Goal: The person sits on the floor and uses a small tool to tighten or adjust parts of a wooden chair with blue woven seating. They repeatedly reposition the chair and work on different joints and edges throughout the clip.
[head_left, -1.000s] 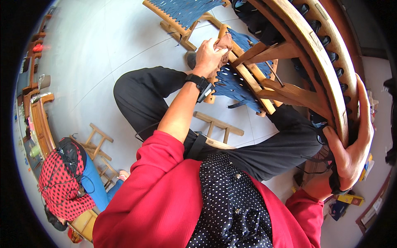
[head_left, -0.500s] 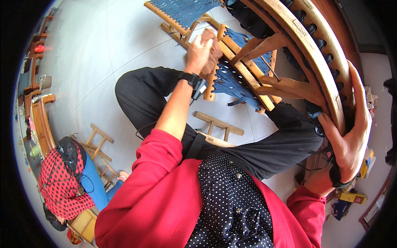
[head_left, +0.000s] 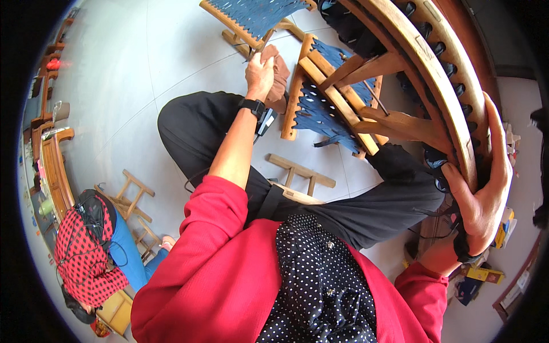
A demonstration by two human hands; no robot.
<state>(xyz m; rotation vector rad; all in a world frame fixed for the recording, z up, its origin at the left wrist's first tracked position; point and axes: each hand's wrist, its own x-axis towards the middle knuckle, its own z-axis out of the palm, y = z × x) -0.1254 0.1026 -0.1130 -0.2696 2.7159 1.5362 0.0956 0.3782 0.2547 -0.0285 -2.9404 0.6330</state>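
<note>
My left hand (head_left: 260,74) is closed on a brown cloth (head_left: 278,77), held beside a wooden folding seat with blue woven straps (head_left: 320,117). My right hand (head_left: 480,203) is wrapped round the outer side of a large curved wooden frame (head_left: 445,97) with dark lacing along its scalloped rail. The frame rises at the upper right, its angled braces reaching over the folding seat's wooden bars. My black-trousered legs are bent below both hands.
A second blue-strapped seat (head_left: 260,14) stands at the top. A small wooden frame (head_left: 291,166) lies between my legs. At lower left another person (head_left: 83,251) in red-and-black checks bends near wooden stools (head_left: 137,191) and a wooden cabinet (head_left: 60,177).
My left hand has moved left and slightly down with the cloth, away from the folding seat's middle. My right hand is still on the curved frame, shifted only slightly.
</note>
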